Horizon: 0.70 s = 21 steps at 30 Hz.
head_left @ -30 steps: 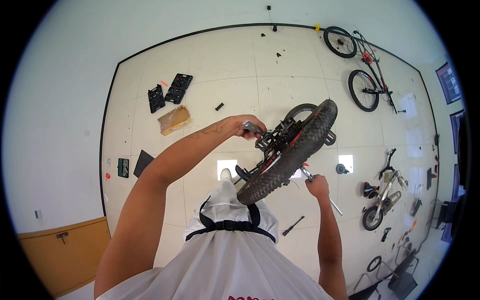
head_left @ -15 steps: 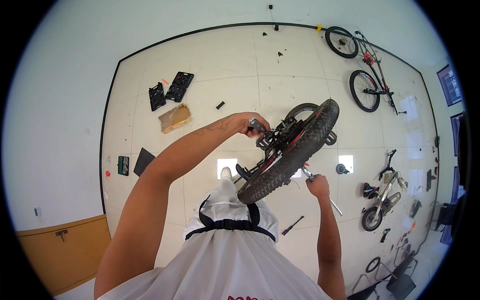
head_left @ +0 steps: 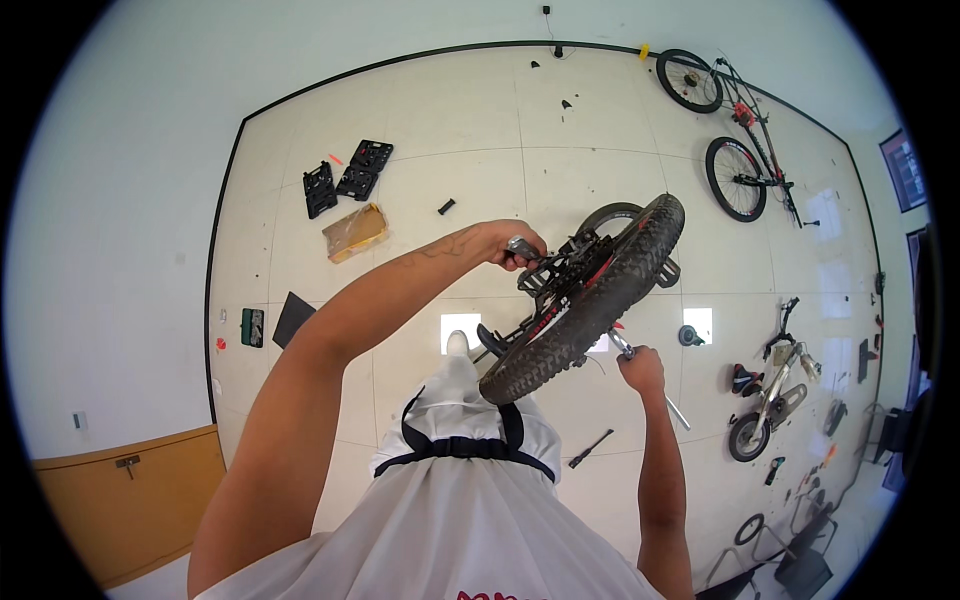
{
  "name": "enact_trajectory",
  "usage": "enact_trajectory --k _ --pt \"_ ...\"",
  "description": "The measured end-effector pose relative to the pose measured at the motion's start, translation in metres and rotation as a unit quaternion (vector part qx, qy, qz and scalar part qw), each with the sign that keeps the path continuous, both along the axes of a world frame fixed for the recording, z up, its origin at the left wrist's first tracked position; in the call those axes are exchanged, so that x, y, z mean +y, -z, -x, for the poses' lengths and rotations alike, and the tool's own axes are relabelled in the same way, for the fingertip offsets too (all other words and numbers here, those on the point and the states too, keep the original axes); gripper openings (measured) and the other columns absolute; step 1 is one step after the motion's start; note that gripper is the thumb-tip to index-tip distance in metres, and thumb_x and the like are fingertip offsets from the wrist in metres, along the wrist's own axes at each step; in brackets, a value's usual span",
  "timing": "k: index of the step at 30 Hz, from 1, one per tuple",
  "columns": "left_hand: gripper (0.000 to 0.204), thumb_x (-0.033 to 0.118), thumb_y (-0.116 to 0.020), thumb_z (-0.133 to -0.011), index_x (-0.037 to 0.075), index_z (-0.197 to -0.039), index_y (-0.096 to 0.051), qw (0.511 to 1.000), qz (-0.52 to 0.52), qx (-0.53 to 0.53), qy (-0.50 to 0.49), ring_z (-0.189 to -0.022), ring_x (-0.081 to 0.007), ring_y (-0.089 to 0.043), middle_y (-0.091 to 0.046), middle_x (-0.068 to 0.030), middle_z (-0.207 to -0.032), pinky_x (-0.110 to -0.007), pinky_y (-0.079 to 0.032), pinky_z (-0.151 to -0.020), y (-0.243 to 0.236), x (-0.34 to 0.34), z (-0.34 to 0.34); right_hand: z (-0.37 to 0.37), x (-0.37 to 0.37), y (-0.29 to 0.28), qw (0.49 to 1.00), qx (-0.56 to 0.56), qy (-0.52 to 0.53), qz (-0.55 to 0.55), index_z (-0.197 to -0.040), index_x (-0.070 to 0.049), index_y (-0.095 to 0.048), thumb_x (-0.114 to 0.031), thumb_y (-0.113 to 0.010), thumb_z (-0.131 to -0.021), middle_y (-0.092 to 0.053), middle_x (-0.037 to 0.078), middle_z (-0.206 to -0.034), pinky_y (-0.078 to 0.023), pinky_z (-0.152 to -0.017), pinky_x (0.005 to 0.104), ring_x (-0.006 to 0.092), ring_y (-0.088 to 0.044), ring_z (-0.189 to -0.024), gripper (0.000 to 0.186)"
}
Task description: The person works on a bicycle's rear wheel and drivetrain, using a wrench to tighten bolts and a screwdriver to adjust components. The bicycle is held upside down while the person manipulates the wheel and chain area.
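Note:
A bicycle with a fat knobbly black tyre (head_left: 590, 305) stands right in front of me, its wheel toward me and slanting to the upper right. On its left side my left hand (head_left: 512, 246) is closed round a grey metal tool (head_left: 522, 247), whose far end is hidden among the black frame parts (head_left: 565, 262). To the right of the tyre, my right hand (head_left: 642, 371) grips a long silver wrench (head_left: 680, 413). Its head reaches the wheel's right side, beside a small red part. Where the wrench meets the wheel is hidden by the tyre.
Two open black tool cases (head_left: 364, 170) and a cardboard box (head_left: 355, 232) lie at the far left. Another bicycle (head_left: 750, 160) lies far right, nearer a small silver bike (head_left: 775, 400). A black tool (head_left: 591, 449) lies before me. A wooden cabinet (head_left: 130, 495) stands near left.
The whole scene has shifted slightly to the right in view. Both hands keep their grips, and the bicycle stays in about the same pose.

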<state>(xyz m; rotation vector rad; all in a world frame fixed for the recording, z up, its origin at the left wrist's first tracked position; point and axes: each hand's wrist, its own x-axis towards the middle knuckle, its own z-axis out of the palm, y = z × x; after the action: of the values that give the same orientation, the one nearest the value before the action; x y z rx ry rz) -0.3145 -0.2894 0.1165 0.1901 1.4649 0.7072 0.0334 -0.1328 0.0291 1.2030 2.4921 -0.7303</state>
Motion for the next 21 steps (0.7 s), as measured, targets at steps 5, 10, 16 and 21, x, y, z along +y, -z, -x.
enact_trajectory --k 5,10,16,21 --pt "0.017 0.018 -0.060 -0.088 0.005 -0.078 -0.060 1.000 0.016 -0.008 0.006 -0.041 -0.0052 -0.044 -0.061 -0.0032 -0.066 -0.021 -0.030 -0.034 0.003 -0.002 0.003 0.003 -0.002 -0.004 1.000 -0.006 -0.006 -0.007 -0.079 0.000 -0.071 -0.026 -0.066 -0.075 -0.067 0.025 -0.079 -0.054 -0.075 0.0499 0.0437 -0.066 -0.078 0.027" --pt "0.017 0.020 -0.063 -0.086 0.008 -0.074 -0.060 0.998 0.018 0.018 0.061 -0.041 -0.0053 -0.044 -0.060 -0.0015 -0.063 -0.021 -0.028 -0.034 -0.002 -0.001 0.002 0.001 0.000 -0.001 1.000 0.001 0.002 0.003 -0.076 0.003 -0.068 -0.023 -0.065 -0.074 -0.066 0.027 -0.077 -0.053 -0.072 0.0499 0.0445 -0.065 -0.076 0.026" --pt "0.017 0.022 -0.066 -0.084 0.009 -0.073 -0.061 0.996 0.038 0.041 0.066 -0.042 -0.0050 -0.043 -0.058 0.0004 -0.061 -0.021 -0.027 -0.034 -0.017 -0.003 -0.002 0.001 0.001 -0.001 1.000 0.007 -0.004 0.003 -0.075 0.003 -0.068 -0.023 -0.065 -0.073 -0.065 0.027 -0.076 -0.053 -0.072 0.0499 0.0445 -0.065 -0.076 0.026" --pt "0.019 0.023 -0.068 -0.083 0.009 -0.073 -0.060 0.995 0.064 0.048 0.053 -0.040 -0.0051 -0.042 -0.056 0.0011 -0.060 -0.020 -0.025 -0.032 -0.043 -0.004 -0.005 -0.001 0.003 0.001 1.000 -0.009 -0.010 0.003 -0.078 0.001 -0.071 -0.026 -0.065 -0.075 -0.067 0.026 -0.078 -0.054 -0.075 0.0499 0.0438 -0.066 -0.077 0.028"
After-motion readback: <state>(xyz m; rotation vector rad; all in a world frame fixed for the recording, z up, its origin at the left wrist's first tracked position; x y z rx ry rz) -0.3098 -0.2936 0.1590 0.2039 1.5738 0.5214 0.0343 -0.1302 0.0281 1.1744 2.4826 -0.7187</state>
